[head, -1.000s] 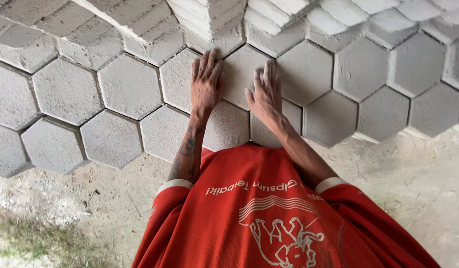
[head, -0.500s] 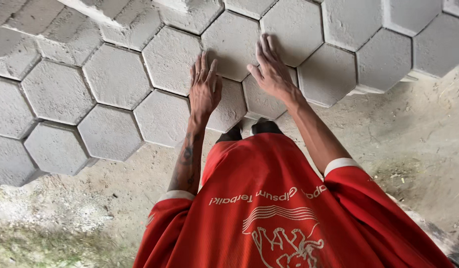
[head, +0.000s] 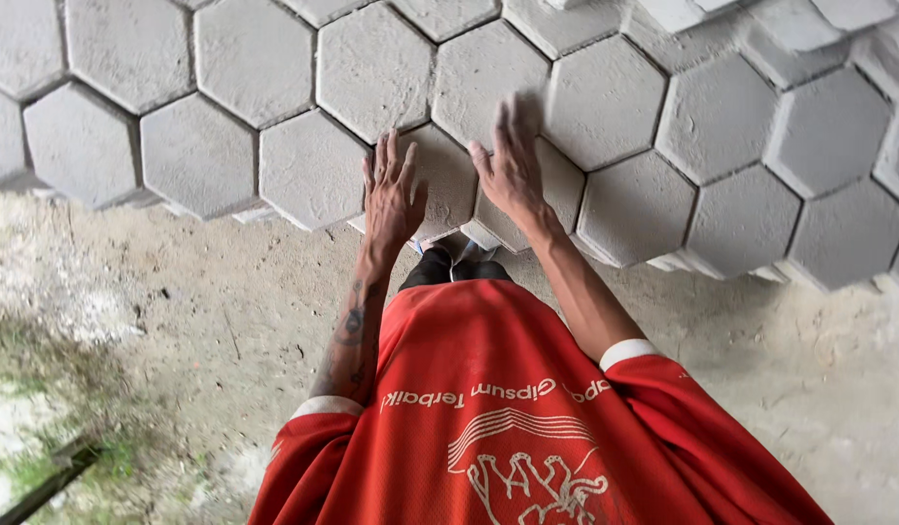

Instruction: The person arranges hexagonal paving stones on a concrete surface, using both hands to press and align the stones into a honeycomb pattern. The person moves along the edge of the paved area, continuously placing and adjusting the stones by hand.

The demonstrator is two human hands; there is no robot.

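While flat, two hands (head: pixel 449 185) press one paver (head: pixel 444 180).

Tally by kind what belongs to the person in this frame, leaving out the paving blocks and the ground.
Hands: 2 (left hand, right hand, both flat on the grey blocks)
Dark shoes: 2
Red shirt: 1
Total: 5

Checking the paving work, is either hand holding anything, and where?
Nothing is gripped: left hand and right hand lie flat on a hexagonal paver.
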